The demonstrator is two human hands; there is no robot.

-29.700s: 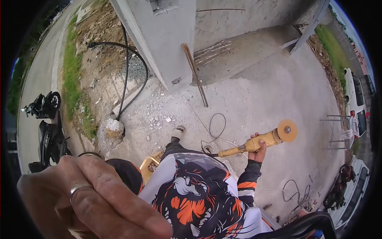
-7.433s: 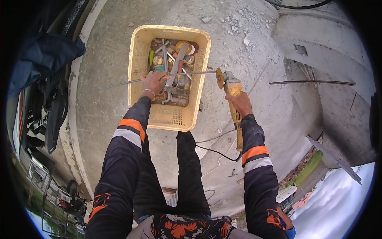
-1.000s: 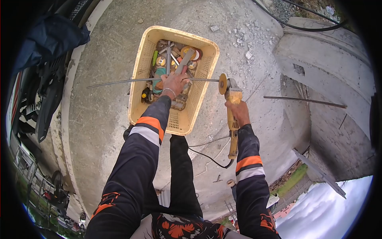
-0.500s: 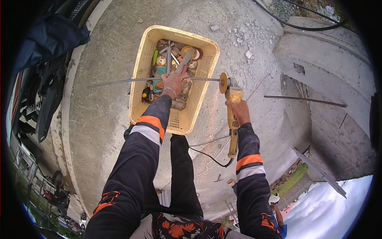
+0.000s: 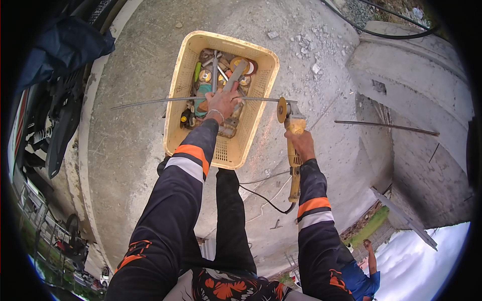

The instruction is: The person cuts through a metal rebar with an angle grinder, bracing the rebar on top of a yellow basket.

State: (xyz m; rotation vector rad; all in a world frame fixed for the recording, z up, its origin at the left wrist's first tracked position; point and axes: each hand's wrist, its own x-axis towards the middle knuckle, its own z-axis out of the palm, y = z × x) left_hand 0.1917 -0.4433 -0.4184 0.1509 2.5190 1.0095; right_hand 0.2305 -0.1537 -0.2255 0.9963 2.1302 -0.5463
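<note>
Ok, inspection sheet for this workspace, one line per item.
Surface: concrete floor, rubble scattered ahead
Work items: grinder, its disc at the rod, faint sparks below; rod spans the crate
Clutter: mixed tools inside the crate
Grip: left hand on the rod, right hand around the grinder
Cables: grinder cord loose on the floor
Surroundings: person in blue at lower right

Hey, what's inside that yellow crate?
In the yellow crate: discs, a bright green item, a teal item and a metal bar. Whatever lies under your left hand and deeper in the pile is covered.
</note>
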